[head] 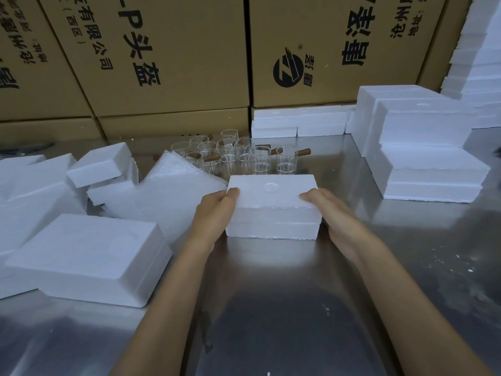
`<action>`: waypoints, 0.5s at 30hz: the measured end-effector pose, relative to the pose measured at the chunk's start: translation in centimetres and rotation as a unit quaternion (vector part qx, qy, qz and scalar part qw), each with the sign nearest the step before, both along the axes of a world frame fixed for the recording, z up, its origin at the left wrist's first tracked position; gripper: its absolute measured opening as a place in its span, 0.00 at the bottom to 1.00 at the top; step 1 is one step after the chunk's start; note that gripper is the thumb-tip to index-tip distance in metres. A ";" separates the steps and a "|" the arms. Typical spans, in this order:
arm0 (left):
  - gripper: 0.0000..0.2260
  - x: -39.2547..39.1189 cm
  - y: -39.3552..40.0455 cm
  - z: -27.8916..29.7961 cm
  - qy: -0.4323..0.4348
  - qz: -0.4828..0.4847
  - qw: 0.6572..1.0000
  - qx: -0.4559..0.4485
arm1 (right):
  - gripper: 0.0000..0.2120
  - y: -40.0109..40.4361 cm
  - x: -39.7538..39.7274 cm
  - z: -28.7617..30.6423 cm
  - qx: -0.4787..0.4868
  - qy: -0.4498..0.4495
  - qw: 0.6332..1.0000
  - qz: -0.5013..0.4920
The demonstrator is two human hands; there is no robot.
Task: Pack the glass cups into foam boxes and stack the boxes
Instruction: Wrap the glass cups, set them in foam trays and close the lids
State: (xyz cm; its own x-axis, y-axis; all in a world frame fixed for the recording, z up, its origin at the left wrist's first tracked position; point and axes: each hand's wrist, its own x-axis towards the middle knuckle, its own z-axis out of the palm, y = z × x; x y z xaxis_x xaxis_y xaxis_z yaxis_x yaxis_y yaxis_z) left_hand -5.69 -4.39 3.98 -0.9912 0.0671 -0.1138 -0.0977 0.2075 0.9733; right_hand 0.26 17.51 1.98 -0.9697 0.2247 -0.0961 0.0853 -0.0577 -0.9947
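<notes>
White foam box (272,206) sits mid-frame on the steel table (271,280). Left hand (217,213) and right hand (333,215) grip its ends, fingers curled. Glass cups (238,156) stand behind.

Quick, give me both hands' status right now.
Left hand: grips the left end of the closed foam box, thumb on its lid.
Right hand: grips the right end of the same box, thumb on top.

The closed foam box (272,206) hid its contents and the fingers of both hands behind its ends; the far glass cups (230,151) overlapped into a blur, and the left foam pieces (24,191) ran off the edge
</notes>
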 end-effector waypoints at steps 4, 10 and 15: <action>0.13 0.5 0.3 0.4 0.011 0.014 0.999 0.038 | 0.24 -1.2 0.3 -0.1 -0.070 0.061 0.996 -0.009; 0.11 0.8 0.4 0.6 0.066 0.038 0.995 0.058 | 0.20 -1.6 0.6 0.7 -0.156 0.031 0.987 0.012; 0.14 2.1 0.7 2.9 0.131 0.026 0.991 -0.019 | 0.16 -1.2 1.1 1.1 -0.183 0.029 0.982 0.028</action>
